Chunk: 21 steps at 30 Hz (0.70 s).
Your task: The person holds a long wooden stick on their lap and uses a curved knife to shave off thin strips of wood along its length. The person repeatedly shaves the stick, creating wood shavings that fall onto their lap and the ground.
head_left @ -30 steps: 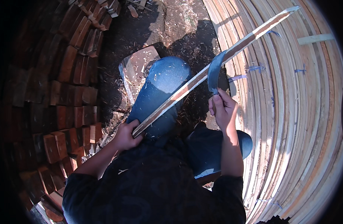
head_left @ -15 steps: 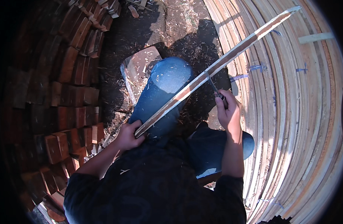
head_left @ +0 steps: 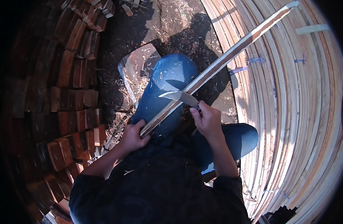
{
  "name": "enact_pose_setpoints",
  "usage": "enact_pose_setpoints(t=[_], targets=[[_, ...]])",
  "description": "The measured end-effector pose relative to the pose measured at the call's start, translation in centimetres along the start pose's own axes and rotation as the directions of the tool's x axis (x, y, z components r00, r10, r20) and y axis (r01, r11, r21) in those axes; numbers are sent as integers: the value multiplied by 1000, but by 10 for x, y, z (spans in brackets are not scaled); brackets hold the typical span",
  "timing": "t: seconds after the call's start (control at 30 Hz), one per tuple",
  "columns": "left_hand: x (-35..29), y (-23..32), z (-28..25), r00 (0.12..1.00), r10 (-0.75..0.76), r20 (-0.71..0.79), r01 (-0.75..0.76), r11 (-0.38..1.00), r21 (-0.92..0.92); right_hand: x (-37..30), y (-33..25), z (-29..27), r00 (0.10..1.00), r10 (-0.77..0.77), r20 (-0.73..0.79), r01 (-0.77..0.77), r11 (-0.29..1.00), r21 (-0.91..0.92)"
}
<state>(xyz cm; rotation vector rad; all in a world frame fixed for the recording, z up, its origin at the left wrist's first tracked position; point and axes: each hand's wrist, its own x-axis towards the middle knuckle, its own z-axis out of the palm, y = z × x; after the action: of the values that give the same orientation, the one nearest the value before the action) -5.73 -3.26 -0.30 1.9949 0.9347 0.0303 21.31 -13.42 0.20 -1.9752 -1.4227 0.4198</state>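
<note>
A long wooden strip (head_left: 216, 67), brown along its middle with pale edges, slants from my lap up to the far right, resting across my raised knee. My left hand (head_left: 134, 134) is closed round its near end. In my right hand (head_left: 208, 119) is a knife (head_left: 182, 96), gripped by a handle mostly hidden in my fingers. Its broad curved blade lies across the strip just this side of the knee, the tip pointing left. Whether the edge bites into the wood I cannot tell.
Stacked reddish-brown wood blocks (head_left: 68, 119) rise on the left. Long pale wooden strips (head_left: 283, 123) lie piled on the right, some tied with blue bands (head_left: 255, 60). Ahead, a flat board (head_left: 141, 59) sits on dark ground (head_left: 153, 30) strewn with shavings.
My right hand has drawn the knife nearer along the strip, from beyond the knee to this side of it. The blade now shows its broad face. My left hand keeps its hold.
</note>
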Motion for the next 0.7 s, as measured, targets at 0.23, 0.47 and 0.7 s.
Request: enact_pose_setpoints(t=[0.23, 0.47, 0.7], targets=[[2, 1, 0, 1000, 6, -14, -7, 1000, -17, 17, 20, -32, 975, 114, -191, -160, 957, -242], [3, 3, 1, 1000, 11, -19, -12, 998, -56, 12, 16, -36, 989, 146, -40, -151, 967, -207], [3, -2, 0, 1000, 3, 15, -2, 998, -61, 17, 10, -30, 998, 32, -47, -45, 942, -331]])
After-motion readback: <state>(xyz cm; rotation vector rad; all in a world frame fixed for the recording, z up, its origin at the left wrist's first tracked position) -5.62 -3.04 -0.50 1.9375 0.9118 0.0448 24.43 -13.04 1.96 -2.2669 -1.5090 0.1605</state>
